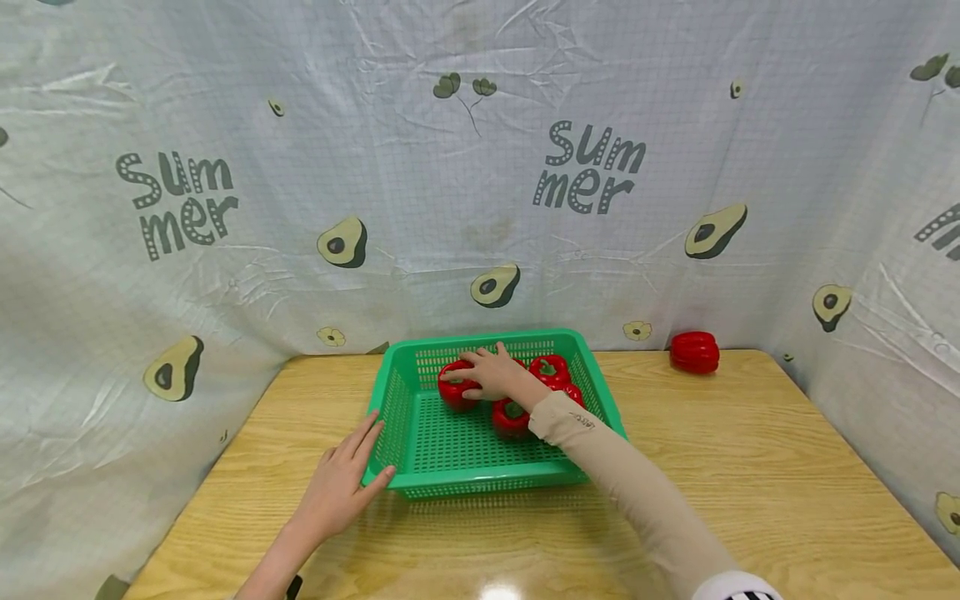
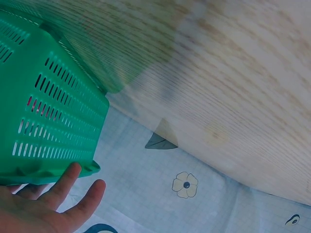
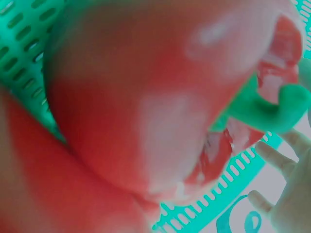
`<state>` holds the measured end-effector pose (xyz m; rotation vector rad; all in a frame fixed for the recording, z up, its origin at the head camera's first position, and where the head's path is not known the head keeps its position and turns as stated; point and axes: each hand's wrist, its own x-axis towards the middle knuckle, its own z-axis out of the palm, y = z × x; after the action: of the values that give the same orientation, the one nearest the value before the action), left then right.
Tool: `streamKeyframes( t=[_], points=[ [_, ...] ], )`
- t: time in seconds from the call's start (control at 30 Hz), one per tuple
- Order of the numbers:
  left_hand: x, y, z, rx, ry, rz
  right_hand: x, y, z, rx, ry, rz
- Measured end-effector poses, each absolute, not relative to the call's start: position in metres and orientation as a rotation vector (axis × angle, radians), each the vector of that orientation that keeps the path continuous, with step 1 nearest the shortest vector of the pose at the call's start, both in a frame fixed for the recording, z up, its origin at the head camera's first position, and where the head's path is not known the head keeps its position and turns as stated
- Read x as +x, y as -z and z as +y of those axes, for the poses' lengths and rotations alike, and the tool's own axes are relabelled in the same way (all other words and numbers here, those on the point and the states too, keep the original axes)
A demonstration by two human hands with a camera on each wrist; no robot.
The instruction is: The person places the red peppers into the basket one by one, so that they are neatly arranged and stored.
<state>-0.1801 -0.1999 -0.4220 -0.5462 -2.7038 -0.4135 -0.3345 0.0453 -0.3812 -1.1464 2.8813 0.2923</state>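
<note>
A green plastic basket (image 1: 480, 482) holds several red bell peppers, some partly hidden by the right arm. My right hand (image 1: 493, 372) reaches into it, fingers spread over the leftmost bell pepper (image 1: 454, 403); no firm grip shows. In the right wrist view a large blurred bell pepper (image 3: 160, 97) with a green stem fills much of the picture, and the spread fingers of the right hand (image 3: 291, 184) show at the right edge. My left hand (image 1: 337, 487) touches the basket's left rim with fairly straight fingers. In the left wrist view, those fingers lie at the basket's edge (image 2: 48, 165).
Another red bell pepper (image 1: 694, 352) lies on the wooden table (image 1: 735, 450) at the back right, outside the basket. A pale cloth (image 1: 420, 208) printed with avocados and lettering hangs behind the table and along its sides.
</note>
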Motion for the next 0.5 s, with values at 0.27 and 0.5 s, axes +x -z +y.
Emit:
streamKeyframes(
  t=[0.27, 0.5],
  points=[
    [-0.179, 0.421, -0.199, -0.555, 0.412, -2.691, -0.327, 0.366, 0.056, -1.207, -0.269, 2.872],
    [-0.180, 0.422, -0.199, -0.561, 0.402, -2.682, -0.324, 0.352, 0.068, -1.254, -0.210, 2.887]
  ],
)
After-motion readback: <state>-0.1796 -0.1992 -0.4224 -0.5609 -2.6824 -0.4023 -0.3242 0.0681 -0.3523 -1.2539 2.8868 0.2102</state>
